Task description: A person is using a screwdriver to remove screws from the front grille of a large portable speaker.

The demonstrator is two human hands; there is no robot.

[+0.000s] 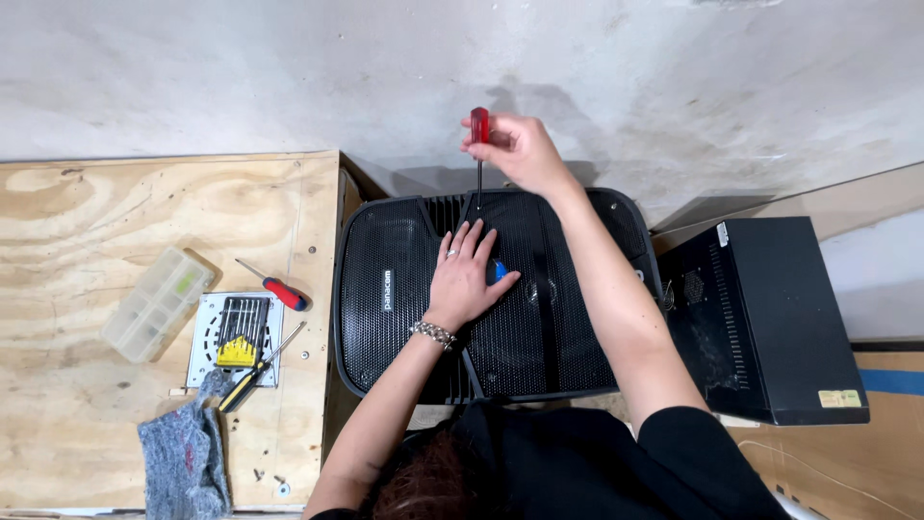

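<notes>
A large black speaker point(404, 318) with a mesh grille lies face up in front of me. My left hand point(465, 279) rests flat on the grille, fingers spread, a ring and a bracelet on it. My right hand point(518, 149) grips the red handle of a long screwdriver point(478, 164), held upright with its tip at the speaker's far edge.
A plywood table point(96, 221) on the left holds a clear compartment box point(154, 303), a red-handled screwdriver point(279, 289), a bit set on a white plate point(241, 332), a yellow-black screwdriver point(252, 371), a grey cloth point(183, 453) and loose screws. A black case point(770, 318) stands to the right.
</notes>
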